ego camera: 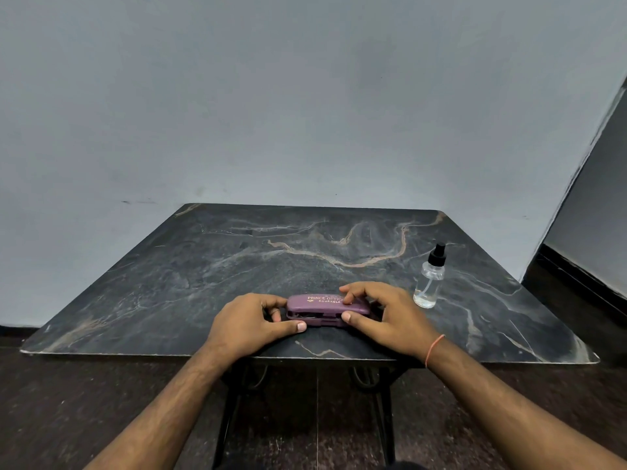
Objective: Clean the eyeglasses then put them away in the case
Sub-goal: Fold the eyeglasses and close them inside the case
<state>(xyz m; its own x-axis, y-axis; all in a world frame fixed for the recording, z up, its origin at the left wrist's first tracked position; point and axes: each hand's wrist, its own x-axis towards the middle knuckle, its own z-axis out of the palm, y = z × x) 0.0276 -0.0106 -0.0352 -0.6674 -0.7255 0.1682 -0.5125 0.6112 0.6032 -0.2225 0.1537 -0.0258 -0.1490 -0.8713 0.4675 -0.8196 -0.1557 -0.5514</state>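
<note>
Left hand [252,322] is on the left end of the purple case [325,309], fingers curled round that end and the thumb stretched along the front edge. The case lies flat near the front edge of the dark marble-look table [203,266], its lid a crack apart from the base, something dark just showing in the gap — too little to tell what. Right hand [383,312] grips the right end, fingers curled over the lid across the gold lettering, thumb against the front. Further right, a clear spray bottle [429,283] with a black cap stands upright, just beside that hand and not touching.
</note>
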